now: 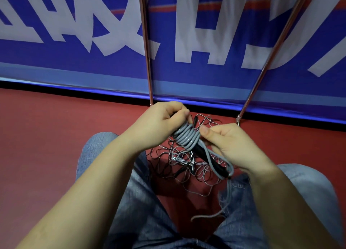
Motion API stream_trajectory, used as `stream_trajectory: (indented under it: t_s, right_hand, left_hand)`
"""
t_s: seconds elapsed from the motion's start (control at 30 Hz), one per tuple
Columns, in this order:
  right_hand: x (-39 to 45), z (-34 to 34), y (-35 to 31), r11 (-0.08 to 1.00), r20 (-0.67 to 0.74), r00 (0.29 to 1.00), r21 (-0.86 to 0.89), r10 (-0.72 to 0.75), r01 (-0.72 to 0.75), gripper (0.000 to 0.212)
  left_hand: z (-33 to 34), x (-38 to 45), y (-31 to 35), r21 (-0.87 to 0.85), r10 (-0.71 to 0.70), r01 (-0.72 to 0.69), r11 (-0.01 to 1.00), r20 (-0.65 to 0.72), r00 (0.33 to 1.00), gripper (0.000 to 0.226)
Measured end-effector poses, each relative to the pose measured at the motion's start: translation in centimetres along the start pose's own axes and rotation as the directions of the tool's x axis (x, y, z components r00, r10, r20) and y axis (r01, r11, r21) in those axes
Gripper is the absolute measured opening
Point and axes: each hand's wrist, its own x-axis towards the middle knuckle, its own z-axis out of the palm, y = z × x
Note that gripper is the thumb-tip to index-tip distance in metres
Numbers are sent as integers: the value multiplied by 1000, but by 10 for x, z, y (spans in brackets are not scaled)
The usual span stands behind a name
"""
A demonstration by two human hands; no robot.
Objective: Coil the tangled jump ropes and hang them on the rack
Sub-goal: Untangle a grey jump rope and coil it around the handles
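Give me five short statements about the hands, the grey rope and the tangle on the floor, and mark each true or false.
1. The thick grey rope is wound in several turns around black handles. True.
2. The left hand rests open on the red floor. False: it grips the upper end of the bundle.
3. A tangled pile of thin ropes lies on the floor between the knees. True.
4. The right hand holds nothing. False: it pinches the grey rope.
5. The grey rope hangs on a copper-coloured metal pole. False: it is in the hands.
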Motion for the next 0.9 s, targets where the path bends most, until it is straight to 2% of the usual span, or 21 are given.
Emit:
stream_trajectory:
  t_s: [0.1,0.2,0.27,0.3,0.37,0.43,0.5,0.53,0.57,0.63,0.7,0.8,0.9]
  right_hand:
    - [3,0,8,988,88,995,142,54,-66,40]
    - [4,3,15,967,115,989,225,97,-121,41]
    - [4,6,15,922,153,981,348,121,-168,38]
    - [3,8,15,865,191,974,460,125,-201,36]
    - [4,13,17,657,320,944,696,77,-289,32]
    - [6,23,19,411,484,870,815,-96,-408,31]
    - [6,27,20,402,381,924,850,-22,-341,47]
    - [8,33,25,382,383,923,850,25,-363,53]
    - [7,35,26,399,390,916,828,95,-394,52]
    - [0,41,19,679,178,959,678,221,-282,41]
    - [-2,47,16,841,66,977,499,204,-209,37]
    - [-4,48,15,945,4,988,292,155,-149,31]
    - [-6,38,11,999,-59,998,40,-2,4,26]
  left_hand:
    - [5,-3,1,-97,15,-18,995,-29,999,26]
    - [9,-4,3,-192,3,-15,981,-66,998,28]
    - [11,-3,5,-230,-34,12,973,-91,995,32]
    - [12,-3,7,-254,-52,24,967,-106,993,32]
    - [14,-3,10,-316,-87,39,948,-137,987,33]
    - [18,-2,10,-351,-121,53,935,-173,978,34]
    - [23,0,9,-350,-161,78,933,-216,963,34]
    - [26,1,6,-335,-179,90,938,-244,953,33]
    - [28,3,3,-310,-195,102,945,-283,939,33]
    - [29,6,-7,-227,-210,127,966,-391,896,32]
    - [29,8,-18,-141,-210,162,977,-475,855,30]
    - [27,8,-23,-48,-214,221,974,-520,827,27]
    - [22,8,-23,68,-190,269,961,-543,818,26]
